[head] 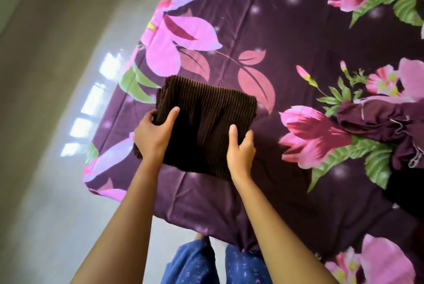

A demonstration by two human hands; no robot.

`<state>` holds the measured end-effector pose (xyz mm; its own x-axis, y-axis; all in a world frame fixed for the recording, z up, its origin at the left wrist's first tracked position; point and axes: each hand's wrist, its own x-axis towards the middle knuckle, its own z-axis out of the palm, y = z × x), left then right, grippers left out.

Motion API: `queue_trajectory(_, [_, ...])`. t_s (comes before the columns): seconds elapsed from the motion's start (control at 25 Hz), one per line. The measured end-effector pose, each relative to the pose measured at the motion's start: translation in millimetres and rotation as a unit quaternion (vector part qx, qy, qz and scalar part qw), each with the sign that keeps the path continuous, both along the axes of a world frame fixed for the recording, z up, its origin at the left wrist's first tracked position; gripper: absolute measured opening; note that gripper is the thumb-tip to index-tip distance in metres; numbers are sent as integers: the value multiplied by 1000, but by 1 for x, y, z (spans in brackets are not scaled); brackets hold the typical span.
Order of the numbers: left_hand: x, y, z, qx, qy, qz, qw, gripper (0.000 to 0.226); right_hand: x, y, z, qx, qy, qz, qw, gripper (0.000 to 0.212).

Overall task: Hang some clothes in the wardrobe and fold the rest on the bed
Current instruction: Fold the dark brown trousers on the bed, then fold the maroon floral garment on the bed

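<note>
- The brown ribbed garment [206, 120] is folded, so its kind cannot be told. Its near left edge lies behind the left grip [153, 132], and its near right corner behind the right grip [241, 148].
- Both grips show a thumb on top of the fabric; their fingertips curl out of sight round its sides.
- Whether the garment rests on the bed [298, 31] or is held just above it cannot be told.
- The bed runs out past the top, right and bottom edges.
- A crumpled purple garment [371, 123] is cut off at the right edge, and a black patch [403, 192] below it is too dark to identify.
- The floor [46, 123] on the left is blurred.
- The blue trousers [195, 265] are cut off by the bottom edge.
</note>
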<state>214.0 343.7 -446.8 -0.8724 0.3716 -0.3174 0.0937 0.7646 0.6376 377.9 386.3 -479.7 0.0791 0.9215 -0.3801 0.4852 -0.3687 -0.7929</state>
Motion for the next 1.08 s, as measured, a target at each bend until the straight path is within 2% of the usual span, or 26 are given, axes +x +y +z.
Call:
queue_trajectory(0.12, [-48, -15, -19, -4, -6, -75, 997, 46, -24, -26, -22, -21, 12, 87, 996, 40])
queue_trajectory(0.24, [-50, -33, -39, -120, -15, -210, 970, 68, -13, -32, -28, -88, -49, 186, 977, 51])
queue_trajectory(0.32, [-28, -31, -34, -145, 24, -271, 951, 73, -1, -25, -13, -64, -85, 224, 969, 53])
queue_trajectory(0.4, [4, -12, -8, -128, 45, -349, 927, 70, 10, -8, 19, -27, -119, 256, 959, 54])
queue_trajectory(0.52, [51, 32, 39, -119, 44, -507, 853, 62, 36, 26, 71, -14, -217, 325, 920, 56])
queue_trajectory(0.6, [80, 62, 70, -134, 31, -602, 787, 54, 69, 45, 103, -24, -272, 357, 893, 47])
queue_trajectory(0.72, [131, 103, 119, -222, 19, -747, 626, 43, 131, 67, 158, -111, -267, 368, 884, 25])
queue_trajectory(0.8, [180, 119, 150, -293, -3, -794, 532, 37, 181, 70, 195, -198, -262, 377, 866, 10])
queue_trajectory(0.88, [230, 131, 166, -307, -5, -817, 488, 37, 227, 71, 213, -229, -275, 372, 856, 31])
queue_trajectory(1.0, [296, 144, 168, -234, 65, -844, 478, 42, 287, 70, 217, -240, -291, 331, 865, 25])
queue_trajectory(1.08, [345, 151, 163, -217, 97, -854, 462, 45, 331, 73, 215, -248, -295, 325, 863, 27])
